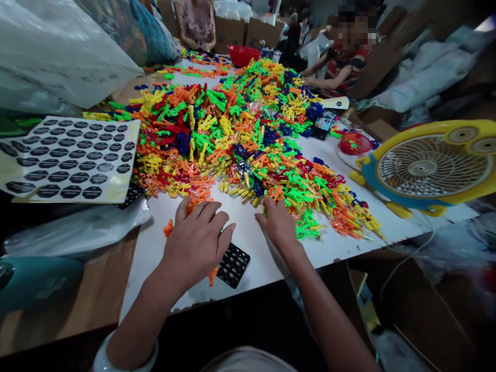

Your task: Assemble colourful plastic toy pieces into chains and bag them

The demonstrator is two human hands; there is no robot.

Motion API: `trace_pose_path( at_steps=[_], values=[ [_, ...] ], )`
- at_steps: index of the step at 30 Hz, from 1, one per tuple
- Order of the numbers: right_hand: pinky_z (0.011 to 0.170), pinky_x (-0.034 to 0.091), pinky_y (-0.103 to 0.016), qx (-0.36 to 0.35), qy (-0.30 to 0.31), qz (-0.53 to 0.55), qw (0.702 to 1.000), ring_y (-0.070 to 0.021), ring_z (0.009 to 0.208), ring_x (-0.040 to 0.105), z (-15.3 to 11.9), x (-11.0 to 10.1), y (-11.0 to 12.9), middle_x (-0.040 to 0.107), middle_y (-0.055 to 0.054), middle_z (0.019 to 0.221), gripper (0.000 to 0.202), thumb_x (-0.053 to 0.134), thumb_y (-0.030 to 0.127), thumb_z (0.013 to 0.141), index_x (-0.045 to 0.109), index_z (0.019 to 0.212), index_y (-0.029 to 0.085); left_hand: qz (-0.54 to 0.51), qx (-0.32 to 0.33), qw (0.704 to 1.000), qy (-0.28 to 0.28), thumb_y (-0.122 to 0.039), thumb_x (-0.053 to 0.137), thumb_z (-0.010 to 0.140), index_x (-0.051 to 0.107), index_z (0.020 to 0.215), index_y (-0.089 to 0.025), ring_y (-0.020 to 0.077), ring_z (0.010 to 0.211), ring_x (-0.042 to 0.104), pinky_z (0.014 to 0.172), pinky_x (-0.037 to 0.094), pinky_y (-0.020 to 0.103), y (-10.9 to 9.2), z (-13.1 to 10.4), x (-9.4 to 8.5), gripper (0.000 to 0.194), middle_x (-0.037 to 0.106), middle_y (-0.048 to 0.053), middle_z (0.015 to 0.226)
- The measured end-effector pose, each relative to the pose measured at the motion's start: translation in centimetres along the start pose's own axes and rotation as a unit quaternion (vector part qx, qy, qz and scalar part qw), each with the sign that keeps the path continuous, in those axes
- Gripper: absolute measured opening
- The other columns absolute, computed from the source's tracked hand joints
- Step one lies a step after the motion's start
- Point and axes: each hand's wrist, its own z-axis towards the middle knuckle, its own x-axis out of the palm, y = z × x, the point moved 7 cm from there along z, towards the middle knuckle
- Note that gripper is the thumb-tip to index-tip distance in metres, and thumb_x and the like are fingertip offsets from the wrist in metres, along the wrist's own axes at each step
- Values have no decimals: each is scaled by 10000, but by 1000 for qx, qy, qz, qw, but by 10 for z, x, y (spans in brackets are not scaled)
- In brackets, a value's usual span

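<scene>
My left hand (pixel 197 240) lies palm down near the table's front edge, its fingers apart and thumb stretched out. Orange plastic pieces (pixel 168 228) poke out around it, and part of a black perforated plastic tray (pixel 234 266) shows beside its thumb. At the near edge of the heap of small coloured plastic toys (pixel 217 124), my right hand (pixel 279 222) has its fingers bent together over the pieces. What its fingertips hold is hidden. Bright green pieces (pixel 308 225) lie just right of that hand.
A sheet of black octagonal stickers (pixel 73 160) lies at left, above a clear plastic bag (pixel 81 227). A yellow and blue fan (pixel 426 165) stands at right. Behind the heap are a red basin (pixel 244 55) and two people, one in a striped top (pixel 344 70).
</scene>
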Motion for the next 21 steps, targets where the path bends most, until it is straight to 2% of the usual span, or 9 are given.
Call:
trace_pose_path(
  at_steps=[4, 7, 9, 11, 13, 14, 16, 19, 21],
  values=[
    [654, 410, -307, 9, -25, 46, 999, -233, 840, 628, -9, 0, -14, 620, -112, 1012, 195, 489, 191, 882, 528, 1071, 165, -4, -8, 1000, -1, -391, 350, 953, 650, 981, -229, 272, 1150, 557, 1096, 230, 575, 1, 0, 0, 342, 633, 84, 1205],
    [642, 421, -290, 26, -24, 179, 983, -201, 764, 621, -9, 0, -23, 633, -55, 878, 194, 537, 196, 826, 512, 1018, 179, -7, -8, 1000, -5, -390, 349, 953, 653, 982, -225, 268, 1145, 562, 1093, 237, 571, 1, 1, -1, 347, 634, 84, 1205],
    [575, 425, -265, 35, 7, 327, 944, -158, 626, 598, -11, 2, -26, 608, -5, 777, 203, 555, 251, 808, 486, 990, 195, -10, -8, 1000, -4, -388, 350, 953, 656, 985, -226, 266, 1145, 562, 1093, 239, 568, 1, 1, -1, 348, 633, 81, 1208],
    [505, 409, -240, 32, 74, 464, 882, -119, 509, 555, -17, 8, -24, 597, 24, 735, 235, 563, 311, 798, 460, 981, 203, -12, -8, 1000, -1, -388, 354, 951, 660, 986, -228, 269, 1143, 563, 1092, 239, 572, 1, 0, -1, 347, 633, 82, 1209],
    [472, 391, -226, 33, 149, 521, 840, -106, 457, 532, -26, 16, -21, 599, 37, 694, 257, 568, 334, 791, 449, 978, 203, -12, -10, 1000, 3, -387, 358, 949, 661, 1003, -230, 272, 1141, 563, 1093, 235, 579, 1, 0, -1, 346, 631, 84, 1213],
    [473, 389, -224, 36, 173, 514, 839, -108, 453, 532, -30, 20, -21, 600, 39, 671, 246, 564, 332, 795, 454, 971, 201, -11, -12, 1000, 5, -388, 358, 949, 659, 1019, -230, 273, 1141, 563, 1094, 233, 580, 2, 0, 0, 347, 629, 85, 1218],
    [507, 403, -236, 37, 168, 441, 881, -126, 499, 563, -35, 22, -24, 610, 21, 660, 185, 540, 330, 827, 484, 941, 195, -7, -14, 1000, 8, -393, 351, 951, 651, 1065, -233, 272, 1150, 559, 1099, 228, 578, 2, 0, 1, 358, 623, 87, 1233],
    [640, 436, -282, 13, 74, 253, 964, -193, 737, 638, -34, 9, -21, 662, -65, 816, 200, 543, 361, 869, 544, 945, 175, 4, -11, 1000, 10, -400, 334, 956, 629, 1142, -242, 274, 1176, 545, 1101, 221, 578, 2, 1, 3, 383, 608, 94, 1263],
    [692, 435, -303, -17, 50, 154, 987, -235, 858, 641, -32, 4, -9, 669, -113, 921, 239, 587, 365, 859, 562, 970, 155, 13, -10, 1000, 8, -406, 329, 956, 601, 1204, -247, 279, 1191, 536, 1098, 221, 583, 2, 0, 3, 401, 601, 101, 1277]
  ],
)
